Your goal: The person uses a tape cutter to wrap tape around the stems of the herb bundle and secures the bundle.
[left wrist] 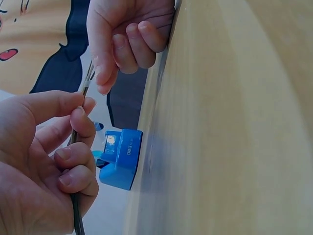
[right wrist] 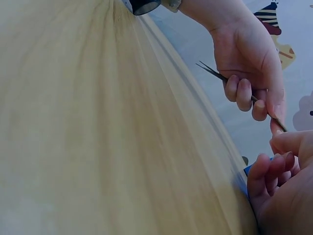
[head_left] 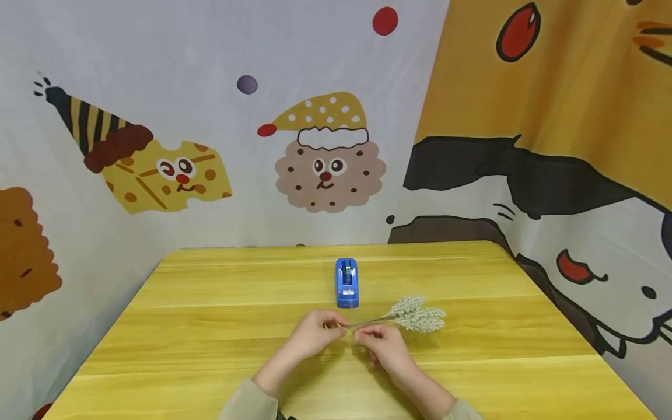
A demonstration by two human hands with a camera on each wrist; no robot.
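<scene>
A small bunch of dried, pale green flower sprigs (head_left: pixel 420 316) points to the right above the table. My left hand (head_left: pixel 315 333) grips its thin dark stems (left wrist: pixel 77 210), with thumb and forefinger pinching them near the middle. The cut ends stick out behind the curled fingers in the right wrist view. Close by, my right hand (head_left: pixel 387 349) has thumb and forefinger together beside the stems. Between these fingertips and the stems a small clear strip, apparently tape (left wrist: pixel 88 82), shows faintly. Just beyond both hands stands a blue tape dispenser (head_left: pixel 347 286).
The wood-grain table (head_left: pixel 210 303) extends to both sides of the hands. A cloth backdrop (head_left: pixel 205 52) with cartoon figures hangs behind it and along its sides. A dark band (right wrist: pixel 145 6) is on the left wrist.
</scene>
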